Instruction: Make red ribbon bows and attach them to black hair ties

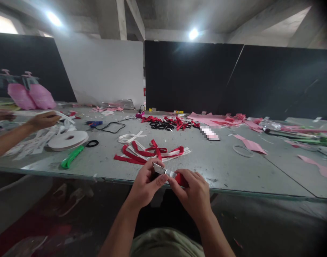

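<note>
Grey worktable (233, 167) edge, left hand (145, 184) and right hand (191, 191) pinching white strip (163, 170) between them

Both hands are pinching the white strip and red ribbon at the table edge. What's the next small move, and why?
Probably lay the piece down on the ribbon pile. The left hand and right hand pinch a white strip and red ribbon just past the table edge, with that pile straight ahead.
</note>
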{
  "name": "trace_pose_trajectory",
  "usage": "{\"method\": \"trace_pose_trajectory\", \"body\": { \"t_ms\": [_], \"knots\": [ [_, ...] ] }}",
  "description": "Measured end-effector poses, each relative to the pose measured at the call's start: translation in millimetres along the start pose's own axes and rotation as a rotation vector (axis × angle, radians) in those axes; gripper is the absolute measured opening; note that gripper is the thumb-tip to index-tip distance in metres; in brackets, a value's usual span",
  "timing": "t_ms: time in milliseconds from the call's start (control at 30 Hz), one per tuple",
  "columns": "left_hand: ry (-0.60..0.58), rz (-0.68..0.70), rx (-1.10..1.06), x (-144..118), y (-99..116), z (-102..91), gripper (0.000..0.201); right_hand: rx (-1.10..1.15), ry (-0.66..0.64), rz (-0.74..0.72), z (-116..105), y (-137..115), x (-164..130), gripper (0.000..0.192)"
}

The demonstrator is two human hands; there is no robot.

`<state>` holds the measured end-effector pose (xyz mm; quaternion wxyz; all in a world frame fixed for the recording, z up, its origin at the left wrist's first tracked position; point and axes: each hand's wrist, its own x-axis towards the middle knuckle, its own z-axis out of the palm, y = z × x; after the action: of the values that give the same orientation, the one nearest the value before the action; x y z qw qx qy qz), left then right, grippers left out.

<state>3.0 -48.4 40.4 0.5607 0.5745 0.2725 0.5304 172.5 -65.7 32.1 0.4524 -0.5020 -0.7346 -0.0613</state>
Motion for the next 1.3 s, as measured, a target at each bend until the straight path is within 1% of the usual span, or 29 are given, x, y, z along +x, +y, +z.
{"method": "trace_pose_trajectory", "body": {
  "t_ms": [100,233,367,467,700,833,1000,1167,1300],
  "knots": [
    [0.031,-0.042,-0.051,-0.3,-3.0,0.6,0.031,0.007,0.01,0.005,0.0,0.1,-1.1,0.028],
    [0.054,-0.042,-0.112,-0.4,-10.6,0.2,0.031,0.001,0.012,0.014,-0.7,2.2,-1.3,0.029],
    [0.032,-0.054,-0.334,-0.5,-15.5,6.9,0.029,-0.015,0.047,0.037,-3.1,5.1,0.5,0.029],
    [0.038,-0.067,-0.499,-0.2,-15.1,14.5,0.025,-0.001,0.047,0.04,-4.3,5.9,1.5,0.028],
    [0.107,-0.104,-0.622,3.0,-16.4,21.8,0.019,0.016,0.029,0.05,-4.2,3.6,-0.7,0.025],
    [0.135,-0.136,-0.657,4.2,-16.0,23.6,0.017,0.01,0.024,0.054,-5.1,3.5,-0.6,0.025],
    [0.15,-0.069,-0.657,4.4,-11.6,23.7,0.015,-0.001,0.024,0.043,-7.0,4.3,-0.3,0.026],
    [0.218,0.002,-0.524,5.4,-15.0,24.9,0.016,0.004,0.031,0.058,-7.0,2.9,-0.2,0.027],
    [0.249,-0.005,-0.467,5.2,-18.4,24.1,0.018,-0.006,0.032,0.061,-6.8,2.3,0.1,0.026]
  ]
}}
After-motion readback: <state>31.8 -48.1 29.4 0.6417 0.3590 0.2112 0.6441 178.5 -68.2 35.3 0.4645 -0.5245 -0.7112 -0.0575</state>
